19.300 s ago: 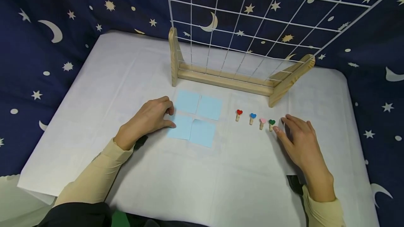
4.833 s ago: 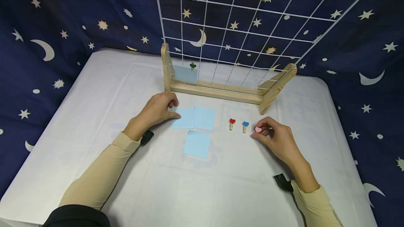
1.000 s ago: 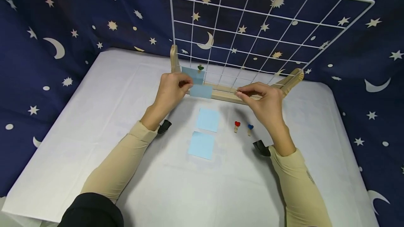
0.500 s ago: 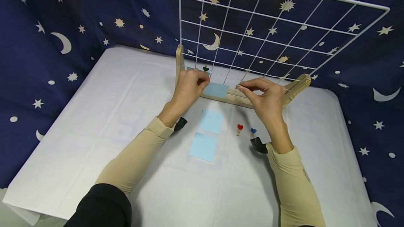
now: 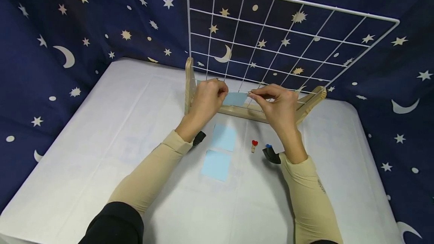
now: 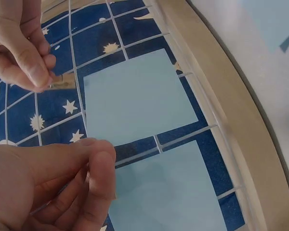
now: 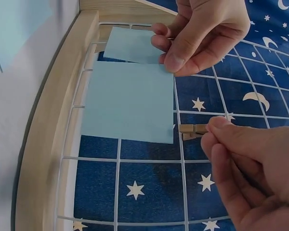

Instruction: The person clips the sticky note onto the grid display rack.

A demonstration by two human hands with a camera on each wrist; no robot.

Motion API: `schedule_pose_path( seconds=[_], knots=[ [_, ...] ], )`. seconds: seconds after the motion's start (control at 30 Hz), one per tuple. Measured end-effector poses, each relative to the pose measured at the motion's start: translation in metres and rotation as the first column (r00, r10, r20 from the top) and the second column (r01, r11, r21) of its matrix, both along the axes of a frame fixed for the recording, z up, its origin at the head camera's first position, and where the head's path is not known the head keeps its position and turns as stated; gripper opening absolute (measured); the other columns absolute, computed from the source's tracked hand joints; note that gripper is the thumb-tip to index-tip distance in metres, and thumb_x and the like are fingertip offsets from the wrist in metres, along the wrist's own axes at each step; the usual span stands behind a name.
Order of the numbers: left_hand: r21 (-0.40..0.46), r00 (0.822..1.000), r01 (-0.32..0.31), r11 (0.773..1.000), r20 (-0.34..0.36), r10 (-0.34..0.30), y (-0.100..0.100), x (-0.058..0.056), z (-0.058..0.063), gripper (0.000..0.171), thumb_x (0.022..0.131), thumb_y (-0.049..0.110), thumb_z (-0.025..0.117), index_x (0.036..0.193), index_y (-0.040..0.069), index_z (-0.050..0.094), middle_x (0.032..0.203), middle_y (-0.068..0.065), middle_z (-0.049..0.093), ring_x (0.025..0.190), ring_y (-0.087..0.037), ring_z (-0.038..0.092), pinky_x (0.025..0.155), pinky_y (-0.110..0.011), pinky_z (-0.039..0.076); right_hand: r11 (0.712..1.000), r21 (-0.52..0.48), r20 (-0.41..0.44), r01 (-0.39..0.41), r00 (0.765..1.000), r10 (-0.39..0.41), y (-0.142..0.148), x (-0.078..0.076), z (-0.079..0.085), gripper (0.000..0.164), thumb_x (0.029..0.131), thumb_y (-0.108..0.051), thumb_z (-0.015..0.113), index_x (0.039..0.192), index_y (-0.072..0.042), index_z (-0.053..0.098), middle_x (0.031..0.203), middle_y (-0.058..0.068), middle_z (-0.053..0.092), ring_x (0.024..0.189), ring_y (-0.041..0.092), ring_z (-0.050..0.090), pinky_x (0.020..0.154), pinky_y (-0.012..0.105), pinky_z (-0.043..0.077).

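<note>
My left hand [image 5: 210,99] pinches a light blue paper square [image 7: 127,103] by one upper corner, holding it up against the white wire grid [image 5: 288,31]. Between thumb and index finger of my right hand [image 5: 279,104] is a small wooden clothespin [image 7: 192,130], its tip pointing at the paper's upper edge. In the right wrist view a short gap separates tip and paper. The heart on this clothespin is hidden. A second paper square [image 6: 168,187] hangs on the grid just left of the held one, partly covered by my left hand in the head view.
Two more blue squares, a farther one [image 5: 223,137] and a nearer one [image 5: 216,165], lie on the white table. Right of them lie a red-heart clothespin [image 5: 254,145] and a blue-heart clothespin [image 5: 268,145], the latter mostly behind the right wrist strap. The grid stands in a wooden base [image 5: 244,113].
Earlier, four squares and four clothespins lay on the table; one square was then hung with the green-heart clothespin. Both hands rose to the grid with another square and the pink-heart clothespin, drawing closer together.
</note>
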State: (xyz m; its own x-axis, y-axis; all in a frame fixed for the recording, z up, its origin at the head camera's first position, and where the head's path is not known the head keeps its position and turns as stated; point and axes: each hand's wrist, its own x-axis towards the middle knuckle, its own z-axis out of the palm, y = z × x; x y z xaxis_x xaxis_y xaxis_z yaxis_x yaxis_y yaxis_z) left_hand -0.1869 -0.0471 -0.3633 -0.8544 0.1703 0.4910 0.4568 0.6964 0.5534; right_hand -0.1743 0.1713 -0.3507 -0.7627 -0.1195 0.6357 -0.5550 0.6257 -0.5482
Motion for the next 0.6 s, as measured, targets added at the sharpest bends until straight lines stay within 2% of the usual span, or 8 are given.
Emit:
schedule_pose_path(
  seconds=[0.1, 0.27, 0.33, 0.6],
  knots=[
    [-0.023, 1.0, -0.004, 1.0, -0.012, 0.004, 0.002, -0.001, 0.001, 0.011, 0.092, -0.002, 0.074, 0.088, 0.005, 0.082, 0.086, -0.007, 0.077, 0.078, -0.019, 0.072, 0.073, -0.033, 0.058, 1.0, -0.005, -0.01, 0.007, 1.0, -0.007, -0.003, -0.003, -0.001, 0.007, 0.084, -0.008, 0.089, 0.089, -0.006, 0.085, 0.087, 0.008, 0.081, 0.072, 0.021, 0.077, 0.069, 0.008, 0.051],
    [-0.084, 0.998, -0.049, 0.995, -0.042, 0.046, 0.004, 0.0, 0.001, 0.012, 0.092, 0.002, 0.075, 0.088, 0.011, 0.082, 0.085, -0.002, 0.078, 0.076, -0.019, 0.072, 0.069, -0.035, 0.056, 0.997, -0.079, -0.008, -0.014, 1.0, 0.013, -0.007, -0.003, -0.005, 0.005, 0.084, -0.006, 0.088, 0.087, -0.003, 0.084, 0.085, 0.011, 0.08, 0.063, -0.004, 0.069, 0.062, 0.008, 0.051],
    [-0.092, 0.997, -0.064, 0.994, -0.057, 0.059, 0.005, 0.0, 0.001, 0.011, 0.093, 0.005, 0.076, 0.087, 0.012, 0.082, 0.084, -0.001, 0.078, 0.073, -0.018, 0.071, 0.065, -0.035, 0.055, 0.994, -0.109, -0.009, -0.022, 1.0, 0.021, -0.008, -0.004, -0.007, 0.005, 0.084, -0.006, 0.088, 0.088, -0.004, 0.085, 0.083, 0.012, 0.079, 0.06, -0.008, 0.065, 0.059, 0.009, 0.051],
    [-0.063, 0.994, -0.086, 0.994, -0.079, 0.081, 0.006, -0.002, -0.001, 0.008, 0.093, 0.007, 0.077, 0.089, 0.012, 0.082, 0.083, 0.001, 0.077, 0.068, -0.016, 0.068, 0.062, -0.033, 0.053, 0.995, -0.098, -0.002, -0.004, 1.0, 0.003, -0.012, -0.008, -0.01, 0.005, 0.085, -0.009, 0.088, 0.089, -0.006, 0.085, 0.075, 0.011, 0.076, 0.047, 0.006, 0.06, 0.05, 0.009, 0.044]
  ],
)
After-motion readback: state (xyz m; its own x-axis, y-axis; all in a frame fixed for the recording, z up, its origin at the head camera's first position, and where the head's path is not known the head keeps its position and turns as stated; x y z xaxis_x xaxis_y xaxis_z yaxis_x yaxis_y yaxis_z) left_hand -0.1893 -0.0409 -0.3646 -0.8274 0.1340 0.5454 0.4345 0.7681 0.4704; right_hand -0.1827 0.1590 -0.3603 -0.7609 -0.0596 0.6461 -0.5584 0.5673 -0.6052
